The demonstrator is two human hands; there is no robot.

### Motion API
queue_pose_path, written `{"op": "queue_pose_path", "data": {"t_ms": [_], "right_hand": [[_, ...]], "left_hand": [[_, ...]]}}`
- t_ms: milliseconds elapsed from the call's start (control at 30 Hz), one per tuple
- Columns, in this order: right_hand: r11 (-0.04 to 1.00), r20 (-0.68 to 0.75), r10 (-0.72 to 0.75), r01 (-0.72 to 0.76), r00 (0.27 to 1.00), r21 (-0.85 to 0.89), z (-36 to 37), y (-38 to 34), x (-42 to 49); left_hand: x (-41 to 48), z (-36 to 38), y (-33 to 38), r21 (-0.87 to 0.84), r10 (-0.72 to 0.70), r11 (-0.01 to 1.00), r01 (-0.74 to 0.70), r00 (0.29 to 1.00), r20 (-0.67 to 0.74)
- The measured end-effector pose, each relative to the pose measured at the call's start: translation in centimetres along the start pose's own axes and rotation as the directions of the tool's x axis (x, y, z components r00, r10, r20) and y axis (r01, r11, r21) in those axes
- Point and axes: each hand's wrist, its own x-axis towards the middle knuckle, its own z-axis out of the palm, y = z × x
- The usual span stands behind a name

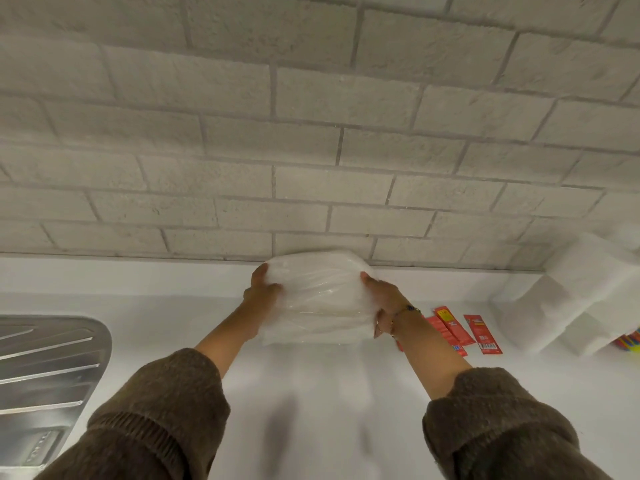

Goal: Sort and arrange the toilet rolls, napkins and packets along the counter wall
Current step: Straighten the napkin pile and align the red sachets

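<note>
We hold the plastic-wrapped napkin pack (pixel 322 299) by its two ends. Our left hand (pixel 265 291) clasps the left end, fingers (pixel 259 271) curled over its top edge, and our right hand (pixel 384 299) grips the right end the same way. The pack is at the back of the white bench (pixel 329 393), its far edge against the brick wall (pixel 311 150). Red packets (pixel 453 327) lie just beside our right wrist, toilet rolls (pixel 571 299) stand further right, and a steel drainer (pixel 45 358) lies far left
</note>
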Motion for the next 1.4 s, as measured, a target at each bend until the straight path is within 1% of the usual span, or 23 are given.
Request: {"op": "queue_pose_path", "data": {"t_ms": [33,67,100,133,233,300,367,467,600,700,933,1000,1133,1267,1400], "right_hand": [[0.998,0.058,0.063,-0.064,0.996,0.02,-0.3,0.3,-0.2],[0.995,0.11,0.091,-0.094,0.99,0.022,-0.5,0.7,-0.1],[0.995,0.155,0.094,-0.097,0.984,0.013,-0.6,0.9,0.0],[0.995,0.165,0.095,-0.096,0.982,-0.006,-0.3,0.6,-0.9],[0.999,0.129,-0.018,0.022,0.991,-0.029,0.0,0.2,-1.2],[0.995,0.094,-0.099,0.096,0.991,0.035,0.3,-0.1,-1.0],[0.988,0.072,-0.126,0.118,0.989,0.101,0.6,-0.2,-0.6],[0.984,0.06,-0.137,0.129,0.989,0.126,0.9,-0.1,-0.3],[0.992,0.065,-0.078,0.07,0.995,0.107,1.3,1.0,0.1],[0.993,0.046,-0.027,0.022,0.999,0.116,1.9,1.6,0.7],[0.995,0.1,0.029,-0.039,0.995,0.097,1.4,1.7,0.9],[0.995,0.12,0.032,-0.043,0.992,0.085,1.3,2.0,1.3],[0.995,0.166,0.024,-0.039,0.986,0.089,1.6,2.6,1.0],[0.992,0.212,0.006,-0.032,0.977,0.122,1.8,2.1,-0.1],[0.988,0.231,-0.037,0.001,0.972,0.154,1.8,2.2,0.3]], "left_hand": [[-0.1,-0.1,0.2,-0.068,-0.056,0.996,0.057,0.998,0.011],[-0.1,-0.1,0.3,-0.123,-0.079,0.989,0.08,0.997,0.014],[0.1,-0.2,0.2,-0.159,-0.077,0.984,0.078,0.997,0.011],[0.3,-0.3,0.1,-0.171,-0.056,0.984,0.055,0.998,-0.001],[0.9,-0.4,0.1,-0.211,0.018,0.977,-0.023,1.0,-0.025],[1.0,-0.4,0.4,-0.257,0.038,0.965,-0.046,0.999,-0.035],[1.2,-0.4,0.4,-0.311,0.035,0.949,-0.048,0.998,-0.046],[1.3,-0.4,0.0,-0.382,0.051,0.921,-0.073,0.996,-0.067],[1.7,-0.5,-1.0,-0.393,0.11,0.91,-0.131,0.991,-0.077],[2.0,-0.5,-2.5,-0.445,0.099,0.888,-0.114,0.993,-0.057],[3.0,-0.5,-2.7,-0.525,0.054,0.85,-0.039,0.998,0.013],[3.2,-0.5,-3.0,-0.521,0.06,0.852,-0.04,0.998,0.021],[3.0,-0.8,-3.8,-0.506,0.158,0.855,-0.111,0.986,0.051],[2.7,-0.8,-4.0,-0.514,0.222,0.843,-0.159,0.973,0.063],[2.6,-0.9,-3.9,-0.521,0.24,0.836,-0.169,0.968,0.071]]}}
